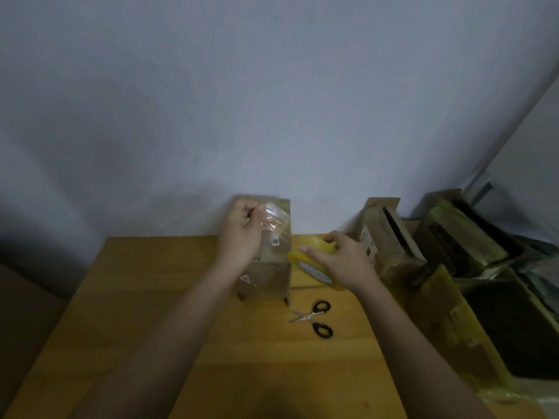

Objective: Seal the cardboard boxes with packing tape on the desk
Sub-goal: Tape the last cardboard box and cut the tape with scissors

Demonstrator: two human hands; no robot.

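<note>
A person's two hands work over one small cardboard box (266, 267) standing on a wooden desk (151, 297) against a pale wall (272, 86). The left hand (242, 231), fingers curled, pinches the free end of a clear tape strip (273, 220) above the box's top. The right hand (341, 258) grips one yellow roll of tape (311, 261), fingers wrapped over its rim, just right of the box. One pair of black-handled scissors (313, 318) lies on the desk in front of the box, blades slightly apart. To the right, past the desk's edge, stands a second cardboard box (390, 237) beside a dim stack of further boxes (484, 267), too murky to count.
</note>
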